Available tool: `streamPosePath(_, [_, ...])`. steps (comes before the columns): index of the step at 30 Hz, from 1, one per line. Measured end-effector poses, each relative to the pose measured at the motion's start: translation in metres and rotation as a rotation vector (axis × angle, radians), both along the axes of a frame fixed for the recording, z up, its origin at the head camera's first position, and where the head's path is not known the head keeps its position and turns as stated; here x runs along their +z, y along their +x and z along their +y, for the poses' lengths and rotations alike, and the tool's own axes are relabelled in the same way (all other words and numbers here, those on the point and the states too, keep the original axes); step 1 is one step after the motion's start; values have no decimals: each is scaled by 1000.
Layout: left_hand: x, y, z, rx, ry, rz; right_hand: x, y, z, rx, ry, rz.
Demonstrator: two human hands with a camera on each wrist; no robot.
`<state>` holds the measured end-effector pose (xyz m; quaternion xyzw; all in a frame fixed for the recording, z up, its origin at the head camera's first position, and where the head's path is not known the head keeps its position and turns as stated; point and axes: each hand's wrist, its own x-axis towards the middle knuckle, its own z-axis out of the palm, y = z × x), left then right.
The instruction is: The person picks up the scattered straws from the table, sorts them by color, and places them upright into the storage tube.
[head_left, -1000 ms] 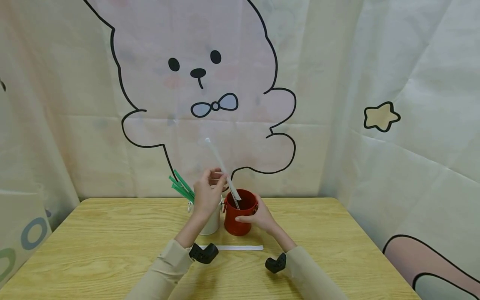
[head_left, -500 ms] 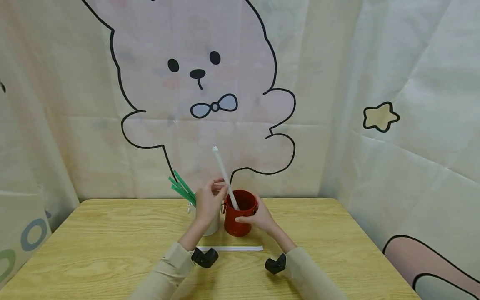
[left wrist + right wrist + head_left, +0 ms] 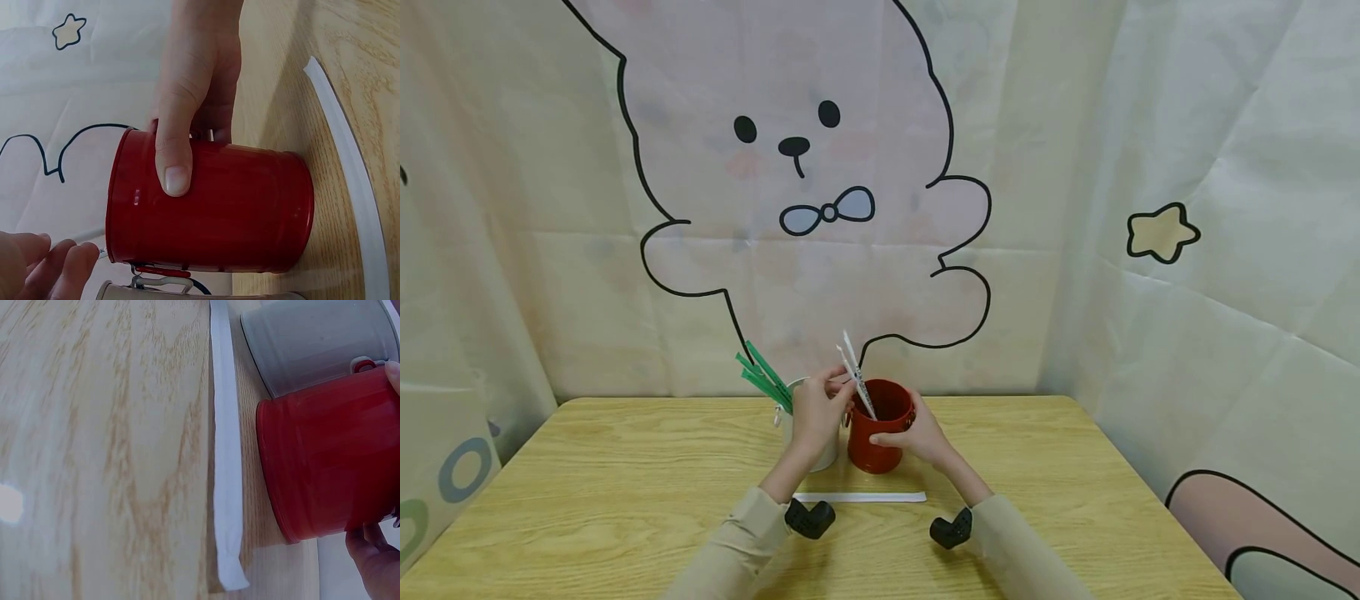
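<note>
My left hand (image 3: 820, 408) pinches a slim white paper-wrapped straw (image 3: 847, 362) between thumb and fingertips, right at the left rim of a red metal bucket (image 3: 876, 450). The straw's lower end is inside the bucket. A second white straw with dark print (image 3: 861, 385) leans beside it. My right hand (image 3: 925, 429) grips the bucket from its right side, the thumb (image 3: 175, 169) lying across the front. In the left wrist view, fingers of the left hand (image 3: 56, 269) show near the bucket's mouth. The bucket stands upright on the table.
A white metal bucket (image 3: 827, 454) holding several green straws (image 3: 765, 379) stands just left of the red one, partly behind my left hand. Another white wrapped straw (image 3: 880, 497) lies crosswise on the wooden table (image 3: 625, 500) in front of both. A printed curtain (image 3: 1037, 333) hangs behind.
My left hand has lowered the white straw into the red bucket, its top end dropping well down and tilting less. The right hand has stayed on the bucket.
</note>
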<state>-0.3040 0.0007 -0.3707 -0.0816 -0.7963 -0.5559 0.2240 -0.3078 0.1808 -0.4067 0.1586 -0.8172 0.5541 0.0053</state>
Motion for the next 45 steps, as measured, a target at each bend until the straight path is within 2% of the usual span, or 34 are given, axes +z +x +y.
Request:
streamPosePath(6, [-1, 4, -3, -26, -65, -53, 0, 0, -1, 1, 4, 11])
streamPosePath(13, [-2, 17, -6, -174, -90, -159, 0, 1, -2, 6, 16, 9])
streamPosePath(16, [-3, 25, -8, -198, -108, -174, 0, 1, -2, 7, 22, 15])
streamPosePath(21, [-8, 34, -10, -190, -158, -117, -2, -1, -1, -3, 35, 20])
streamPosePath(25, [-12, 39, -13, -239, -173, -77, -4, -1, -1, -13, 38, 22])
streamPosePath(32, [-25, 46, -21, -399, -207, -107, -5, -1, -1, -18, 29, 17])
streamPosePath(37, [-37, 46, -28, -485, -257, -122, -4, 0, -1, -17, 21, 14])
streamPosePath(41, [-46, 46, -33, -532, -280, -155, -3, 0, -1, -10, 15, 11])
streamPosePath(45, [-53, 47, -36, -551, -305, -184, -3, 0, -1, -9, 19, 6])
